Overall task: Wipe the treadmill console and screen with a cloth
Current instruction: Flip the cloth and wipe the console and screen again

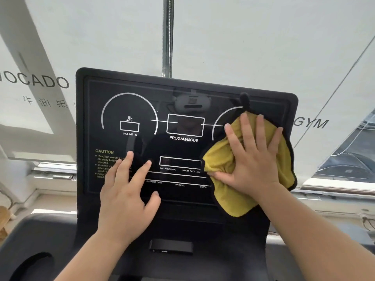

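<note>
right hand (253,159) spread flat, pinning the yellow cloth (221,157) against the screen (182,151) at centre right; left hand (125,197) open, fingertips resting lower left.

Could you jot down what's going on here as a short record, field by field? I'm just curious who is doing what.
Setting: treadmill console in front of a window with printed blinds
Screen: dark, glossy panel, display unlit, labels such as INCLINE and CAUTION visible
Cloth: yellow with a black edge, spread over the screen's right side
Right hand: flat, fingers spread, pressing the cloth to the screen
Left hand: bare, fingertips resting on the lower left of the screen
Below the screen: small black box on the console
</note>
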The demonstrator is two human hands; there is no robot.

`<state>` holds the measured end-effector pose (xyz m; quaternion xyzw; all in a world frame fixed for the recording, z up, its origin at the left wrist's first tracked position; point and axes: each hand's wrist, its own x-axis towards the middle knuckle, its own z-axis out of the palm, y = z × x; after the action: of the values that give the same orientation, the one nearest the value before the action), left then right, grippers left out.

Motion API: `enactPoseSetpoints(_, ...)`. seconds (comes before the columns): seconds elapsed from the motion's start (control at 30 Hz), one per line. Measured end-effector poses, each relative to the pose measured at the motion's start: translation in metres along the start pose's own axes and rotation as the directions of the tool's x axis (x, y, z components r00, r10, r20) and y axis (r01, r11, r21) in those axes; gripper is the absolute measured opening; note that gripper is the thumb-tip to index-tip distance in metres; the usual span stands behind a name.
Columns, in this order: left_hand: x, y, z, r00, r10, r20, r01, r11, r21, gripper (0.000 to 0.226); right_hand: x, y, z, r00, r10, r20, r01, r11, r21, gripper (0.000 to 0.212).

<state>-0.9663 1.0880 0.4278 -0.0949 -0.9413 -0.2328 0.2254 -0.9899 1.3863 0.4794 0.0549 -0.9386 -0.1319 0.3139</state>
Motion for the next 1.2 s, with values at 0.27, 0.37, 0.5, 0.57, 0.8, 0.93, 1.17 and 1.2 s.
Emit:
enactPoseSetpoints(0.27,0.001,-0.008,-0.016,0.998,-0.002,0.056,0.005,0.999,-0.054,0.075,0.080,-0.041,-0.027,0.987,0.158,0.018,-0.159,0.985,0.068,0.137)
enactPoseSetpoints(0.37,-0.003,-0.015,-0.020,0.999,-0.020,0.048,0.021,1.000,-0.013,0.077,0.097,-0.085,-0.027,0.996,0.090,-0.011,-0.088,0.991,0.096,0.135)
enactPoseSetpoints(0.5,-0.002,-0.030,-0.023,0.999,-0.017,0.036,0.015,0.999,0.049,0.078,0.085,-0.125,-0.021,0.999,-0.040,0.018,0.038,0.997,0.069,0.126)
enactPoseSetpoints(0.57,0.002,-0.038,-0.025,1.000,-0.023,0.005,0.023,0.998,0.064,0.077,0.065,-0.129,-0.014,0.993,-0.113,0.032,0.111,0.992,0.055,0.119)
enactPoseSetpoints(0.8,0.017,-0.071,-0.033,0.994,-0.104,-0.025,0.105,0.994,0.020,0.079,0.011,-0.103,0.010,0.984,-0.177,-0.024,0.177,0.984,-0.003,0.111)
enactPoseSetpoints(0.93,0.021,-0.089,-0.046,0.999,-0.036,0.026,0.037,0.998,-0.047,0.081,0.024,-0.084,0.000,0.999,0.035,-0.027,-0.035,0.999,0.010,0.113)
enactPoseSetpoints(1.17,0.028,-0.128,-0.074,0.981,0.157,0.116,-0.133,0.972,-0.192,0.075,0.101,-0.121,-0.024,0.938,0.347,0.005,-0.345,0.933,0.100,0.127)
enactPoseSetpoints(1.2,0.027,-0.133,-0.075,0.978,0.167,0.126,-0.136,0.965,-0.223,0.075,0.111,-0.131,-0.027,0.936,0.351,0.007,-0.350,0.931,0.102,0.127)
